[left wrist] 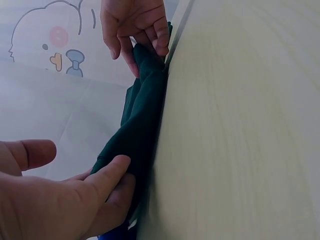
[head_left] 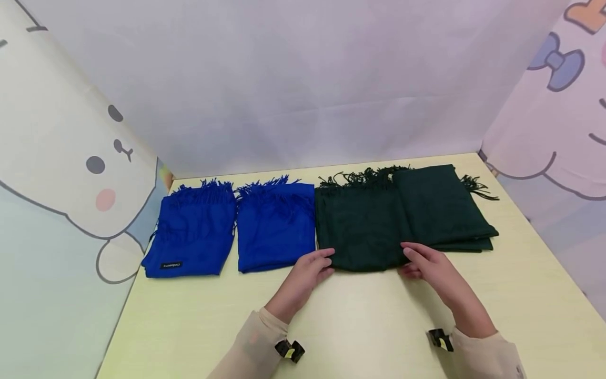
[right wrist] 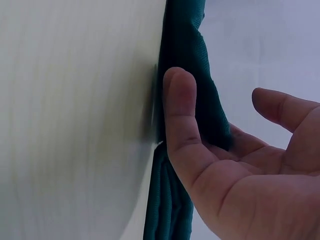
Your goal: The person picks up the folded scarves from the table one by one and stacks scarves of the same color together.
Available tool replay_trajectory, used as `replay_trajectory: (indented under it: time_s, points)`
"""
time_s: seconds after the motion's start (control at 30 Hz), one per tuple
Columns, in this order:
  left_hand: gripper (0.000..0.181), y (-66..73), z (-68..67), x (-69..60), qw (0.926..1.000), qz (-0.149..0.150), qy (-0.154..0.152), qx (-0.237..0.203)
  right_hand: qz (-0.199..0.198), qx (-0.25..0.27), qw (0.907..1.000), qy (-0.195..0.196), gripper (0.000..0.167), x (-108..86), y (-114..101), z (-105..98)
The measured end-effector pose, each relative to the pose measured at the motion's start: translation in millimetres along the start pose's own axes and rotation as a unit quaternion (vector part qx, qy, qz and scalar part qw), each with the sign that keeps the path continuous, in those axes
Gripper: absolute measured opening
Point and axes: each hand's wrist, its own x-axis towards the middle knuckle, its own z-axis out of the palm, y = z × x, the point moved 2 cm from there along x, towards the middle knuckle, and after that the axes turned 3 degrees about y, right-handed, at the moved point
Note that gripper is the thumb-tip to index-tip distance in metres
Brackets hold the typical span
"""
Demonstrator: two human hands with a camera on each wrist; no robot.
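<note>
A folded dark green scarf (head_left: 360,226) lies on the table between my two hands, its fringe toward the wall. My left hand (head_left: 303,279) touches its front left corner with extended fingers; in the left wrist view the thumb stands off the cloth. At the front right corner, my right hand (head_left: 435,273) has its fingers against the edge. One finger (right wrist: 180,100) lies along the near side in the right wrist view, others are partly hidden behind the cloth, and the thumb is apart. Another folded dark green scarf (head_left: 440,205) adjoins it on the right.
Left of the green scarves lie two folded blue scarves, one (head_left: 276,231) beside my left hand and one with a black label (head_left: 194,226) farther left. Their fringes point backward. The pale table (head_left: 364,326) meets a white wall sheet (head_left: 307,105) behind and cartoon-printed sheets on both sides.
</note>
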Motion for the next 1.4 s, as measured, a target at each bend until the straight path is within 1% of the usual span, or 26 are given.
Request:
replay_trajectory:
  time_s: [0.43,0.5,0.53,0.6,0.63,0.7,0.77,0.8,0.87,0.93,1.1,1.23,1.33,1.4]
  points:
    - [0.045,-2.7,-1.6,-10.4,0.9999,-0.004,-0.014,0.003,0.002,-0.007,1.0000,-0.002,0.060,-9.7,-1,3]
    - [0.045,-2.4,-1.8,-11.7,0.9999,0.001,-0.008,0.011,0.000,-0.025,0.9997,0.005,0.060,-10.7,0,3]
    - [0.046,-2.3,-2.1,-12.2,0.9997,0.005,0.000,0.024,-0.001,-0.047,0.9988,0.012,0.060,-11.4,-1,2]
    - [0.045,-0.9,-2.5,-13.6,0.9981,0.021,0.021,0.053,-0.007,-0.112,0.9930,0.037,0.060,-13.8,-2,1]
    - [0.043,0.0,-2.7,-14.0,0.9969,0.027,0.034,0.066,-0.009,-0.147,0.9876,0.053,0.061,-15.4,-3,0]
    - [0.039,2.0,-2.7,-14.4,0.9934,0.042,0.056,0.091,-0.009,-0.214,0.9727,0.090,0.061,-19.1,-6,-2]
    - [0.035,4.2,-2.4,-14.7,0.9904,0.056,0.072,0.104,-0.012,-0.256,0.9592,0.120,0.060,-22.9,-9,-3]
    - [0.034,4.9,-2.2,-14.8,0.9900,0.059,0.074,0.104,-0.013,-0.264,0.9554,0.131,0.060,-24.3,-10,-3]
    - [0.033,5.8,-1.6,-14.8,0.9895,0.061,0.076,0.108,-0.018,-0.274,0.9508,0.144,0.058,-26.4,-12,-2]
    - [0.033,6.0,-1.2,-14.7,0.9896,0.060,0.071,0.110,-0.022,-0.279,0.9482,0.151,0.058,-27.2,-12,-2]
    - [0.032,3.9,0.1,-12.3,0.9917,0.054,0.043,0.108,-0.028,-0.282,0.9445,0.166,0.055,-27.7,-11,-1]
    - [0.031,1.4,1.1,-10.0,0.9933,0.053,0.030,0.099,-0.036,-0.280,0.9408,0.187,0.051,-28.0,-10,-4]
    - [0.030,1.0,2.8,-9.0,0.9934,0.056,0.026,0.097,-0.038,-0.274,0.9411,0.195,0.050,-27.1,-7,-7]
    - [0.031,1.3,4.5,-8.6,0.9921,0.067,0.023,0.103,-0.036,-0.261,0.9453,0.192,0.050,-26.0,-4,-9]
